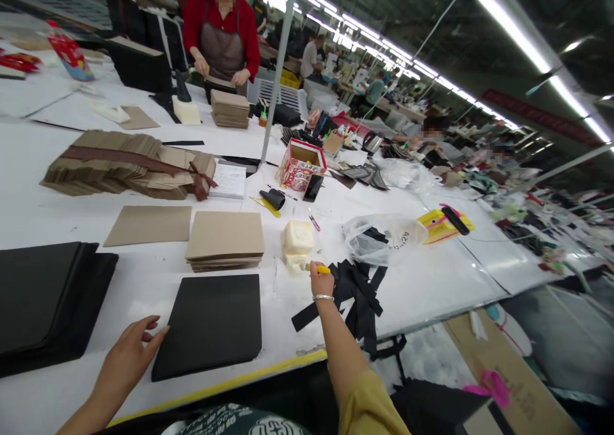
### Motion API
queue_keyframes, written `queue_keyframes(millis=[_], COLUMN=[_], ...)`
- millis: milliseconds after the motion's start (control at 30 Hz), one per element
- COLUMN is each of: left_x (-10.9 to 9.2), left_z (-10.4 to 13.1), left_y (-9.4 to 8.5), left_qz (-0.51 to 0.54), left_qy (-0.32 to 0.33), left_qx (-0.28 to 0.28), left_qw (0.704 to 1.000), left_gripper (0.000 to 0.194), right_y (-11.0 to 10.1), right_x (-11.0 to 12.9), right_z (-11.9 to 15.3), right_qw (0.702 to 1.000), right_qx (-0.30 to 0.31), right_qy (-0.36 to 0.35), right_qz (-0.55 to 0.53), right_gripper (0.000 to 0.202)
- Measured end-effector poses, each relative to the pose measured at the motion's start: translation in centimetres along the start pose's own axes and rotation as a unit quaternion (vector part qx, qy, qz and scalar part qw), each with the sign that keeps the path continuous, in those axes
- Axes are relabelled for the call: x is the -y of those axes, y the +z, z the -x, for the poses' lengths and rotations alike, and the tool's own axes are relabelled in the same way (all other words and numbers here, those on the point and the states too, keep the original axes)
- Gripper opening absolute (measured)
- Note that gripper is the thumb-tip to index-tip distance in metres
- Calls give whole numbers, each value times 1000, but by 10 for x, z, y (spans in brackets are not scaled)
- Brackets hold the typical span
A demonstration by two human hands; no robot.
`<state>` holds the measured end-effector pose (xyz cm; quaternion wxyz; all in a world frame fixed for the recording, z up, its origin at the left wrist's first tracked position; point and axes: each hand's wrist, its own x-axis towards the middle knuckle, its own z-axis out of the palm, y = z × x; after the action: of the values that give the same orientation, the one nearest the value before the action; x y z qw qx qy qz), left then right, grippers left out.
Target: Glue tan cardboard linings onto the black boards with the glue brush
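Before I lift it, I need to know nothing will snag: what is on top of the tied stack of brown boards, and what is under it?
A reddish-brown strip runs over the brown boards. Whatever lies under them is covered.

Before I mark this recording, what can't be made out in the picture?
In the head view:
Writing on the notebook: too small.
Floor of the patterned box: hidden by its front wall.
Large black stack: cut off by the left edge.
Tip of the yellow tool in the right hand: too small.
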<state>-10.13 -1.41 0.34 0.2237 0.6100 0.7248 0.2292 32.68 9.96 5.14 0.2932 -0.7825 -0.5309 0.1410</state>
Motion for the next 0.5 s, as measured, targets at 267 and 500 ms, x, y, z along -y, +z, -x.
queue_keyframes(millis=[267,500], left_x=[2,-5], left_z=[1,-5], left_y=[3,-14], left_qz=[17,15], left_qy=[-9,-18], left_qx=[20,-10], left_qw=[1000,1000], left_gripper=[46,40], right_y=[21,6], right_x=[-6,-3], right_z=[-25,-10], right_qw=[995,985], right_qx=[83,130], right_qy=[-51,-115], right_qz=[0,-9], right_gripper=[31,23])
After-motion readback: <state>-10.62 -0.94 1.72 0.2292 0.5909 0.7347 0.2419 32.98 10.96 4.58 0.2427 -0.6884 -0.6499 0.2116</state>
